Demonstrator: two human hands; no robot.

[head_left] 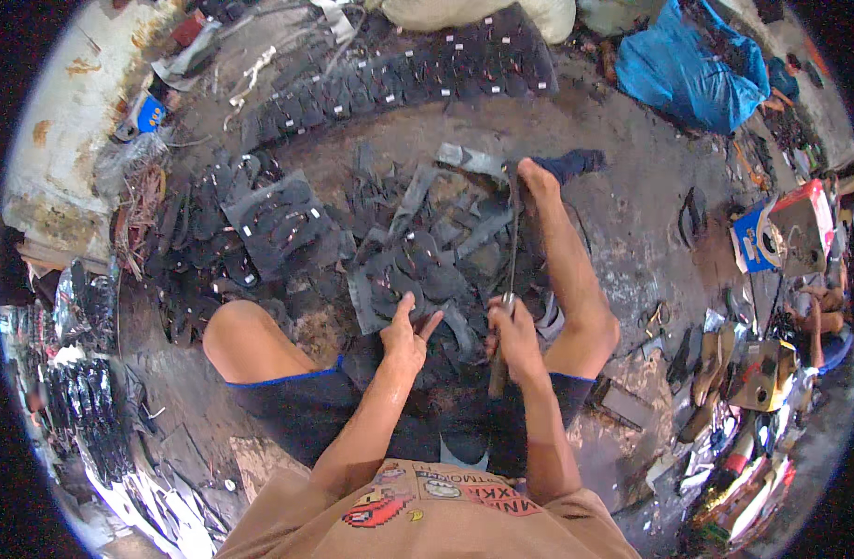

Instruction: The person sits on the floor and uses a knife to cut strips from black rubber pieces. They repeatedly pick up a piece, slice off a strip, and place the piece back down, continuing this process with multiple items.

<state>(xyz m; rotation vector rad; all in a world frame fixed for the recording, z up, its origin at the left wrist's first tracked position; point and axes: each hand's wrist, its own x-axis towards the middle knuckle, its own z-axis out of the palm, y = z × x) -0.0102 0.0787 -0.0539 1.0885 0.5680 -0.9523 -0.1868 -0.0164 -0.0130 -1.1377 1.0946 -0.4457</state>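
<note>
My right hand (514, 337) is wrapped round the handle of a long thin-bladed tool (513, 238), which looks like a knife. Its narrow shaft runs away from me towards my bare right foot, and the butt sticks out below my fist. To the left, my left hand (406, 341) has thumb and forefinger spread apart. Its fingertips are at the near edge of a dark sheet bearing sandal-sole shapes (410, 278); whether they press on it is unclear. Dark offcut strips (464, 238) lie heaped on the floor between my bent legs.
Beyond the offcuts stretches a long row of dark soles with small white tags (389, 88). More tagged soles (280, 224) are piled at left. A blue plastic sack (692, 70) stands far right, with cardboard boxes (804, 228) nearer. A person's arm (816, 326) shows at the right rim.
</note>
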